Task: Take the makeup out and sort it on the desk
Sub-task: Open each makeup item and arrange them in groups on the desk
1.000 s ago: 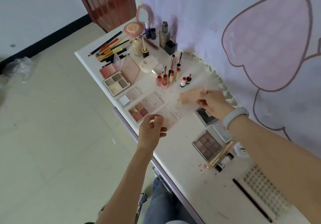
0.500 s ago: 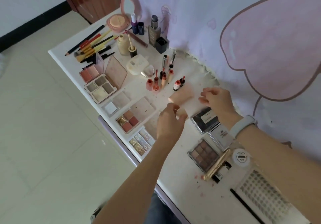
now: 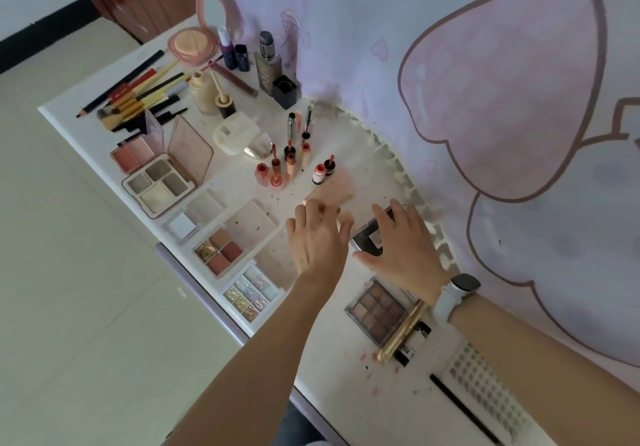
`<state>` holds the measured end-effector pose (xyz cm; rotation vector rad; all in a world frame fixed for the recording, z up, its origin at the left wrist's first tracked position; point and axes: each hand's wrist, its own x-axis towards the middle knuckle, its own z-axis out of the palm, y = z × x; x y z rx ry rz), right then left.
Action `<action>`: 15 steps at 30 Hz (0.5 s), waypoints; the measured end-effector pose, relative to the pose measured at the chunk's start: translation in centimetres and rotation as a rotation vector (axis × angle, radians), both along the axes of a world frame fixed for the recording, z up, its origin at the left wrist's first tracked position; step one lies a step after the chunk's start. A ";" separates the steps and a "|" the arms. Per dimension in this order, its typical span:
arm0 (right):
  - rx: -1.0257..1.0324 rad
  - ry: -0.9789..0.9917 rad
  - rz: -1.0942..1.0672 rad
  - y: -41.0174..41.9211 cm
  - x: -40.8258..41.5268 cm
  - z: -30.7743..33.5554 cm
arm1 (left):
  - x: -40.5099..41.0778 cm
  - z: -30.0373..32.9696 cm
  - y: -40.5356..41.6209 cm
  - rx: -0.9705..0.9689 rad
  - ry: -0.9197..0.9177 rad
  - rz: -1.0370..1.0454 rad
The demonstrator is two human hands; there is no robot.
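My left hand [image 3: 317, 237] lies palm down over the white desk [image 3: 339, 390], fingers spread, fingertips at the near edge of a blurred translucent pink case [image 3: 332, 189]. To its right, my right hand [image 3: 403, 243] hovers with fingers apart over a black compact [image 3: 369, 236] and holds nothing. Open palettes line the front edge: a four-pan neutral one [image 3: 157, 186], a red and gold quad [image 3: 218, 251], a shimmer palette [image 3: 251, 295]. Near my right wrist sits a brown eyeshadow palette [image 3: 375, 310]. Lip tints [image 3: 287, 168] stand upright behind the pink case.
Brushes and pencils [image 3: 135, 94] lie at the far left corner beside a powder compact [image 3: 192, 45] and bottles [image 3: 268, 64]. A gold tube [image 3: 401, 336], a black pencil [image 3: 464, 411] and a lash tray [image 3: 491, 390] sit near right. A curtain [image 3: 450, 82] hangs behind the desk.
My left hand moved from the front edge to the pink case, gripped it, then opened flat. My right hand let go of the case and dropped over the black compact.
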<state>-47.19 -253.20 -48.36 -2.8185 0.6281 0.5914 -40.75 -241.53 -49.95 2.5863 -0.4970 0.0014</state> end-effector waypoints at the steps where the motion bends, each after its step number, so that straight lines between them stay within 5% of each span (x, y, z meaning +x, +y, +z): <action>1: -0.016 0.016 0.004 -0.1 0.2 -0.1 | 0.1 0.0 0.1 0.001 0.000 -0.002; 9: -0.045 -0.021 0.003 0.3 0.7 -0.2 | -1.0 1.4 2.2 -0.251 0.136 0.135; 13: 0.035 -0.209 -0.089 0.4 0.7 0.9 | -2.0 2.3 3.0 -0.472 0.465 0.205; 15: 0.171 -0.376 -0.201 0.5 0.5 1.8 | -2.0 2.7 3.2 -0.628 0.832 0.302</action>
